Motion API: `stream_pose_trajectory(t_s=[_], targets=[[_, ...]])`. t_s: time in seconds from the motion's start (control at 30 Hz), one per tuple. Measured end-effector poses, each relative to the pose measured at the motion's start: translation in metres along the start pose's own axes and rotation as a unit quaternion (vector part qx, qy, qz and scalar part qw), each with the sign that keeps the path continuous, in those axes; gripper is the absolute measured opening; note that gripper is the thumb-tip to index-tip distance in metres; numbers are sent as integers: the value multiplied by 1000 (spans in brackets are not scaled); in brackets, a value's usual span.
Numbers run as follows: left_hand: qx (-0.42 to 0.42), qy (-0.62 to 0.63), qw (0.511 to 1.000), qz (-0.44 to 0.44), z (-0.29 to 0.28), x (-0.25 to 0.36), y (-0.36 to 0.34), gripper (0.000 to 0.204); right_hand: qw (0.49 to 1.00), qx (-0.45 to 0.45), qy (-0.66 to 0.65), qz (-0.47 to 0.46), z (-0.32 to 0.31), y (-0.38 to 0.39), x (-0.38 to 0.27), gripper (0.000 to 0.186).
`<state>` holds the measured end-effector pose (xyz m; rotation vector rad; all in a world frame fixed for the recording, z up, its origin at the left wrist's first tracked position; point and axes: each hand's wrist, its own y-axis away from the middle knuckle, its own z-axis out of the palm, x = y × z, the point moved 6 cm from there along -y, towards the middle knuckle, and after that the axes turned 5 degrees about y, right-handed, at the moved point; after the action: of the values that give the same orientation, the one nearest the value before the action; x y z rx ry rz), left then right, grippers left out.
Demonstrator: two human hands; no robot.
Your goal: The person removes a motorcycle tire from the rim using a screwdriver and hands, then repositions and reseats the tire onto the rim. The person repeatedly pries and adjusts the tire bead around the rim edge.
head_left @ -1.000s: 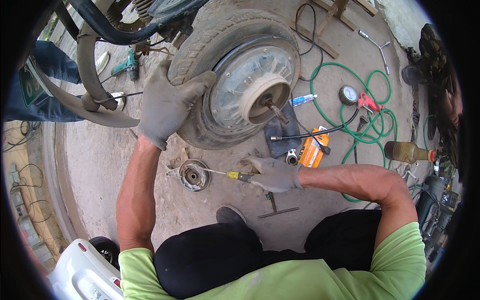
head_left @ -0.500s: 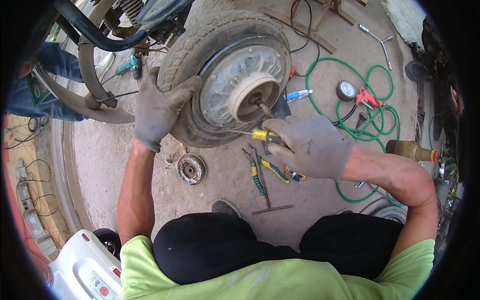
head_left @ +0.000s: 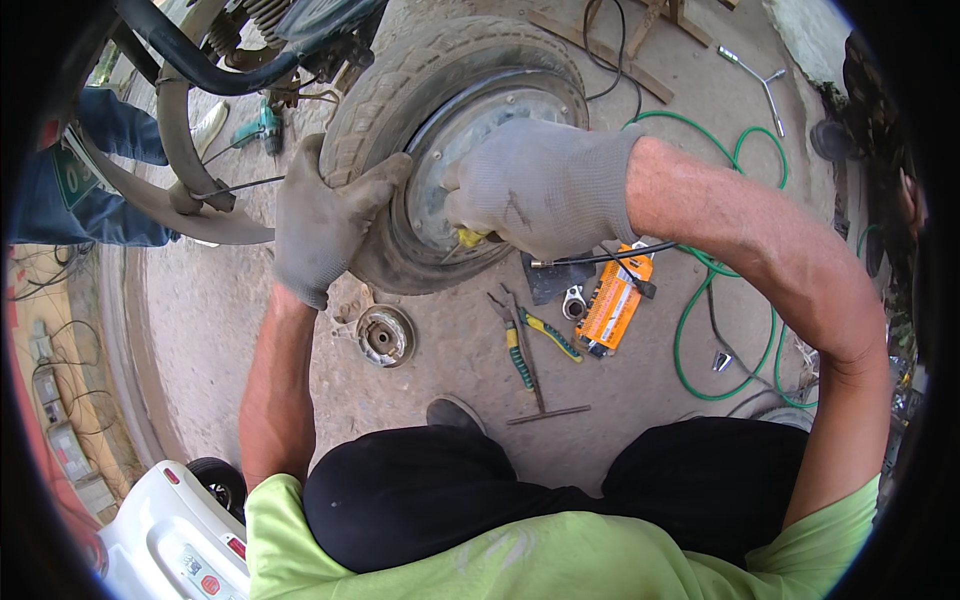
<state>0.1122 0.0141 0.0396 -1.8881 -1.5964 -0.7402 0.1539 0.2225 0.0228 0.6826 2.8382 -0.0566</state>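
Observation:
The tyre [head_left: 375, 110] stands on a metal wheel hub [head_left: 428, 190] in front of me. My left hand [head_left: 328, 225], in a grey glove, grips the tyre's left side, its thumb over the sidewall. My right hand [head_left: 535, 185], also gloved, is closed over the hub's face and hides its middle. From under its fingers shows part of a yellow-handled screwdriver [head_left: 470, 237], its thin blade pointing down at the lower rim edge. Whether the blade touches the rim I cannot tell.
A brake shoe plate [head_left: 384, 336], pliers [head_left: 548, 338], a T-handle tool [head_left: 540, 390], a ratchet [head_left: 574, 304] and an orange bit set [head_left: 615, 300] lie on the concrete. A green hose [head_left: 690, 345] coils at right. A drill [head_left: 268, 130] lies beyond the vehicle frame [head_left: 180, 130].
My right hand has moved up and left, from beside the hub to over its face, with the screwdriver. The orange bit set and ratchet came into view. My left hand stays on the tyre.

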Motion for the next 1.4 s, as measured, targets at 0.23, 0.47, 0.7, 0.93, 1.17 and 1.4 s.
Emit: stream_pose_trajectory(t_s=[0.23, 0.47, 0.7, 0.93, 1.17, 1.4], targets=[[-16, 11, 1000, -20, 3, 4, 5, 72, 998, -52, -25, 4, -7, -14, 10, 20], [0, 24, 1000, 5, 0, 1, -3, 84, 997, -37, -17, 61, 14, 4, -30, 20], [-28, 37, 996, 76, 8, 2, -22, 76, 710, -120, -591, 364, 138, 58, -107, 30], [1, 75, 997, -19, 6, -10, -7, 91, 415, -90, -850, 313, 195, -30, -217, 25], [6, 76, 997, -33, 5, 5, 0, 101, 594, -165, -716, 328, 218, 7, -181, 44], [-104, 246, 964, -3, 5, -6, 9, 109, 786, -229, -500, 282, 231, 38, -144, 55]])
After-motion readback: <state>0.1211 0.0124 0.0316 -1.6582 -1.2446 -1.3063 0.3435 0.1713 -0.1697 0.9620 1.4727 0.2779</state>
